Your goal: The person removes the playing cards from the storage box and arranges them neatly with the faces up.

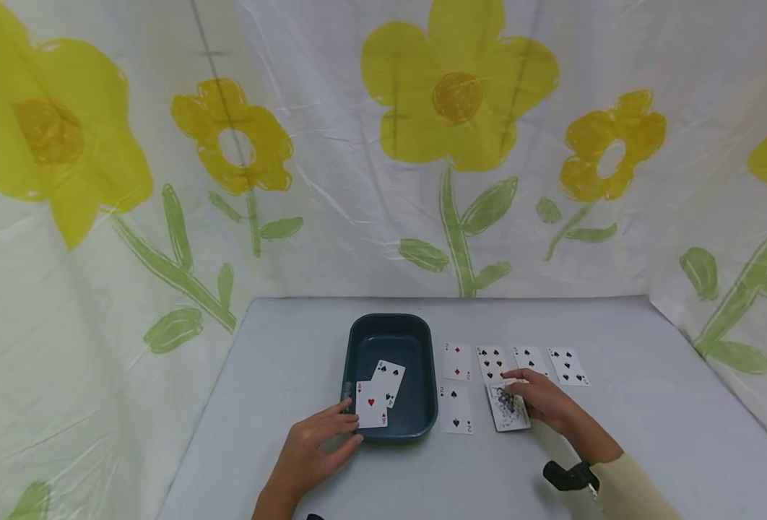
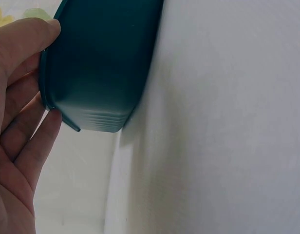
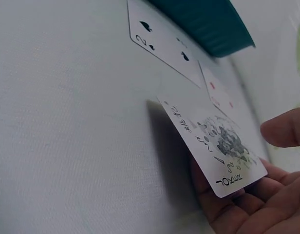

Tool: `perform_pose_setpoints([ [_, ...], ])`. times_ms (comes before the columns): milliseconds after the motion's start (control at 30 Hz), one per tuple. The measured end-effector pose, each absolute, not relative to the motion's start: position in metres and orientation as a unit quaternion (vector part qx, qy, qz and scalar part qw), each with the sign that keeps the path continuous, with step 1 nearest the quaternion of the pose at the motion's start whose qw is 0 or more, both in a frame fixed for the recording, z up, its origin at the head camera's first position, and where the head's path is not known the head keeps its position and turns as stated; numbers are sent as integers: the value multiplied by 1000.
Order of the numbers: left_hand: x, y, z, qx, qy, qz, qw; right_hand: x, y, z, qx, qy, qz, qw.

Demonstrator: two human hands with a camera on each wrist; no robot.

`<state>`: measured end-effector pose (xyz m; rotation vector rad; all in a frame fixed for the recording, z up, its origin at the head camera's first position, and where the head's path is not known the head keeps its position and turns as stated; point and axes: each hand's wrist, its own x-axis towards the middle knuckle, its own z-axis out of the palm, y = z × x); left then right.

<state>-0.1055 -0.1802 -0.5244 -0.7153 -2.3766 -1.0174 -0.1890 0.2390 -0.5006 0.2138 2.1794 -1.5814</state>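
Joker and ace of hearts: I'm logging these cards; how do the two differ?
The joker shows a dark, busy drawing; the ace of hearts has one red heart at its centre. The joker is held tilted in the right hand; the ace lies in the tray, overlapping another card. Both show white faces.

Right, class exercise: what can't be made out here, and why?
Head view: part of the spade card in the tray, under the ace of hearts.
Head view: part of the far row's third card from the left, behind the right hand.
Left wrist view: the tray's inside, hidden by its wall.
Right wrist view: tray cut off by the top edge.
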Motion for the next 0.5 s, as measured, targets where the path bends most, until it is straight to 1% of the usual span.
perform_pose_setpoints([
  [500, -106, -180, -525, -262, -864, -361, 233, -185, 239, -497, 75, 817, -535, 202],
])
